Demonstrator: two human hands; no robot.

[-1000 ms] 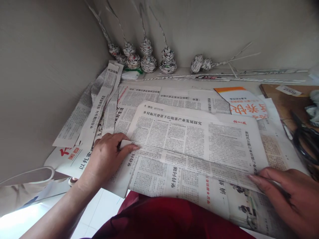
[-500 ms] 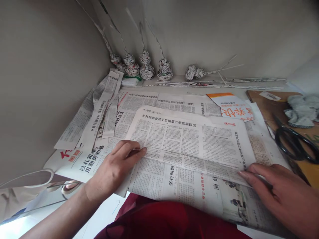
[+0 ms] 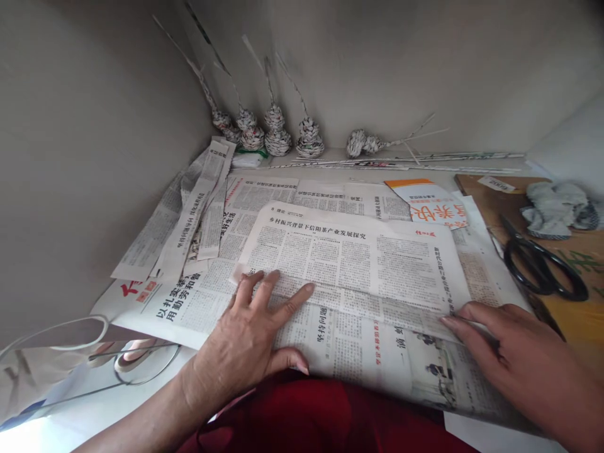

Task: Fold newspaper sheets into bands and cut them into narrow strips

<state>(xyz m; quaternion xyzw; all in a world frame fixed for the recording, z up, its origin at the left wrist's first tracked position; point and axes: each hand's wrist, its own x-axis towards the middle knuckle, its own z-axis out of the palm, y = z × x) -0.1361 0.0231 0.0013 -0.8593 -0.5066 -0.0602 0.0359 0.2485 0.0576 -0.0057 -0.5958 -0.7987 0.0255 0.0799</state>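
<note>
A newspaper sheet (image 3: pixel 352 264) lies in front of me, with a folded or rolled strip along its near edge, on top of other newspaper. My left hand (image 3: pixel 257 330) rests on the left part of it, fingers spread, fingertips on the near-edge strip. At the strip's right end, my right hand (image 3: pixel 500 355) pinches the sheet between thumb and forefinger. Under and behind lie more newspaper sheets (image 3: pixel 268 192). Cut newspaper strips (image 3: pixel 193 217) are heaped to the left of my left hand.
Several gourd-shaped woven paper pieces (image 3: pixel 278 132) stand along the back wall; another woven piece (image 3: pixel 361 143) lies on its side. Thin paper rods (image 3: pixel 330 163) lie before them. To the right are black-handled scissors (image 3: pixel 542 264), a crumpled glove-like cloth (image 3: pixel 559 204) and cardboard (image 3: pixel 481 189).
My left hand has gone from bunched fingers at the sheet's left edge to spread fingers, slightly further right. My right hand keeps its pinch. The view has shifted slightly.
</note>
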